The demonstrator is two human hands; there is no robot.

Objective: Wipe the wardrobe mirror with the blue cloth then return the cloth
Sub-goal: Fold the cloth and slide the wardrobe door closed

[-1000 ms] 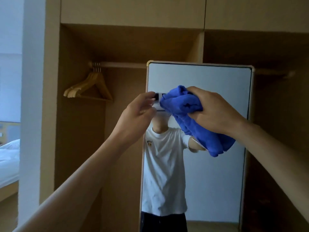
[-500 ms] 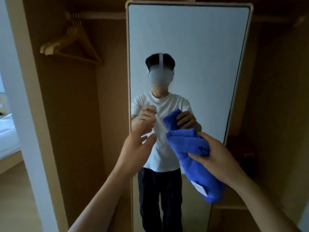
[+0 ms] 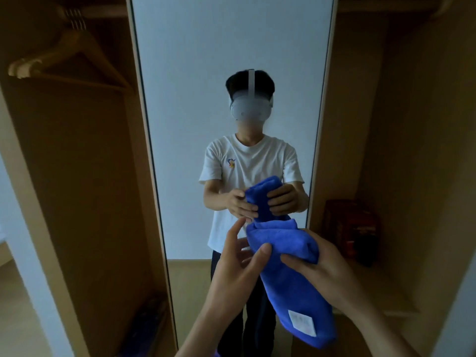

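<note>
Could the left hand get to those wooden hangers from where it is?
Probably yes: the left hand only touches the blue cloth lightly, and nothing blocks the open space up to the wooden hangers, though they hang high.

A home bedroom is indicated. An open wooden wardrobe (image 3: 85,176) is seen, with bare wooden hangers (image 3: 69,57) hung on a rail at the upper left. A tall mirror (image 3: 206,47) is set between its compartments, and a dark red box (image 3: 353,228) is kept on a low shelf at the right.
</note>
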